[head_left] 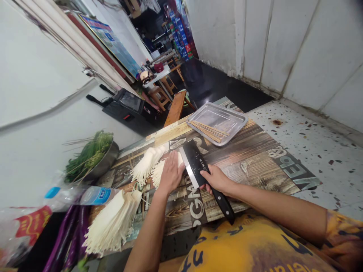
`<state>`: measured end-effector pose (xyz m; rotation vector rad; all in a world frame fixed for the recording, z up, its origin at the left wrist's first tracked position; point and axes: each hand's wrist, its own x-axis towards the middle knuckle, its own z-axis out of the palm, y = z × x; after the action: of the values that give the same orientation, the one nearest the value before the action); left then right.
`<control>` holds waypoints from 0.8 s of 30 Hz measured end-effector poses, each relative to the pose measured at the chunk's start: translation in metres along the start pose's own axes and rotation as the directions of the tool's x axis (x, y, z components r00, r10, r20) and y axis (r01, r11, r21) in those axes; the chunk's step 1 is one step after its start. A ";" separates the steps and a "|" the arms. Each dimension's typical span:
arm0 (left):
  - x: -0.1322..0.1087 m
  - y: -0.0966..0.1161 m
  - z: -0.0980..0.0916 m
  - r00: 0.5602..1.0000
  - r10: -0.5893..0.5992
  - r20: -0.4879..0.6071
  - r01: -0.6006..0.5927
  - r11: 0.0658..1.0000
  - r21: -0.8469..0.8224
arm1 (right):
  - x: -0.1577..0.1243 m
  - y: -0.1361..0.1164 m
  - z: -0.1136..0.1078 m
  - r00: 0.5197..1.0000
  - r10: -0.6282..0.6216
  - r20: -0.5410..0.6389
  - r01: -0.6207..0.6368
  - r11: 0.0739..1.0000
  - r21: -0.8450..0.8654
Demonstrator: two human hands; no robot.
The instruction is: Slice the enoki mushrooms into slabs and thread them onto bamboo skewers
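Observation:
My right hand [213, 179] is closed around a black cleaver [200, 161], its fingers at the joint of blade and dark handle. The bright cutting edge faces left, beside a bunch of enoki mushrooms [157, 172]. Flat on that bunch lies my left hand [171, 172], fingers stretched out, partly covering it. Just beyond is another fanned bunch of enoki [146, 162]. A larger stack of sliced enoki [116, 223] sits at the near left of the wood-patterned table [249, 173].
A clear tray [218, 117] with wooden skewers [210, 130] stands at the table's far side. To the left are a metal bowl [106, 160] of greens [89, 155], a water bottle [95, 195] and purple eggplants [64, 234]. A wooden bench [176, 107] stands beyond the table.

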<state>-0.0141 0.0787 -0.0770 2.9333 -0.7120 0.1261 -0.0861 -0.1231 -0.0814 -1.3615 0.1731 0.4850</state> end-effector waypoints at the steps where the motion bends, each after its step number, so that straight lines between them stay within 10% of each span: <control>1: 0.000 0.000 0.000 1.000 0.000 0.001 0.000 1.000 -0.004 | 0.000 0.000 0.000 1.000 -0.005 -0.002 0.005 1.000 0.001; 24: 0.000 0.001 0.004 1.000 -0.020 -0.001 0.020 1.000 -0.008 | -0.004 -0.014 0.004 0.997 0.073 0.011 -0.072 0.997 -0.032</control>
<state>-0.0144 0.0776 -0.0813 2.9316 -0.6806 0.1227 -0.0840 -0.1220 -0.0670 -1.3859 0.2062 0.5587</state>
